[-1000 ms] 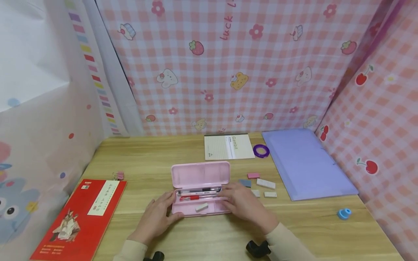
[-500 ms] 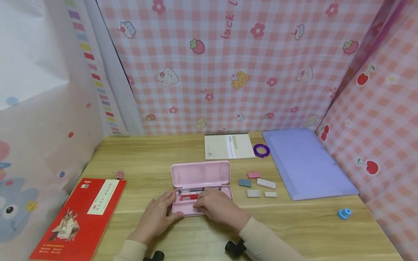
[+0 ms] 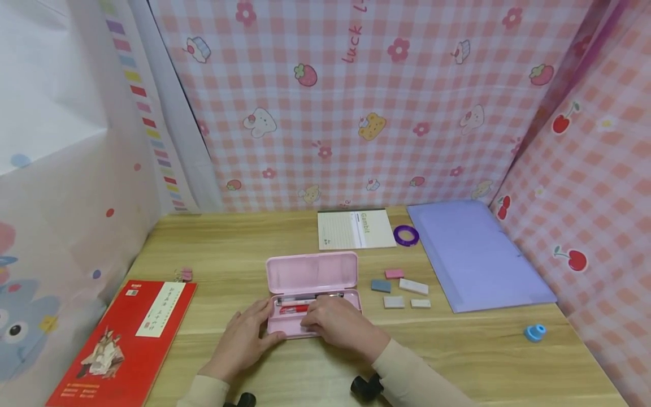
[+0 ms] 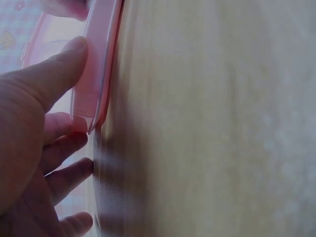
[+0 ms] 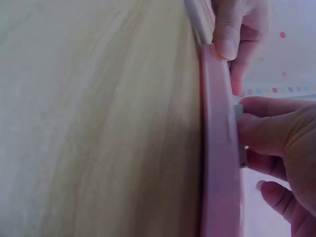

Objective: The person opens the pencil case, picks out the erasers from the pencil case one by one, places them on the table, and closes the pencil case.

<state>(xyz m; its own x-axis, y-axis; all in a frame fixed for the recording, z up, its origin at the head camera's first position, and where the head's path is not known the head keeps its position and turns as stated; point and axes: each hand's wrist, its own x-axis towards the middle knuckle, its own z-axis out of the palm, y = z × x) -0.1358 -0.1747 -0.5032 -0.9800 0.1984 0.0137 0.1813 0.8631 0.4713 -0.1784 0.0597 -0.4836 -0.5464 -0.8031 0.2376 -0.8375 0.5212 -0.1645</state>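
Note:
A pink pencil case [image 3: 312, 272] lies with its lid raised. My left hand [image 3: 244, 338] grips its left end, the thumb [image 4: 74, 59] along the front wall and the fingers around the corner. Over the front compartment, my right hand [image 3: 343, 325] pinches a small whitish eraser [image 5: 242, 153] between thumb and fingers, close to the front wall. In the head view that hand hides the eraser. Behind it, in the rear compartment, lie a red pen [image 3: 292, 309] and a white pen [image 3: 291, 302], both partly covered by the hand.
Several erasers [image 3: 413, 286] lie right of the case. Behind are a notebook [image 3: 356, 229] and a purple tape ring [image 3: 407, 235]; a purple folder [image 3: 480, 257] and blue cap-like piece [image 3: 535, 333] are right. A red book [image 3: 127, 339] and pink binder clip [image 3: 186, 275] sit left.
My right hand has moved left from the case's right end to the eraser lying in the front compartment and now pinches it. The left hand has stayed in place.

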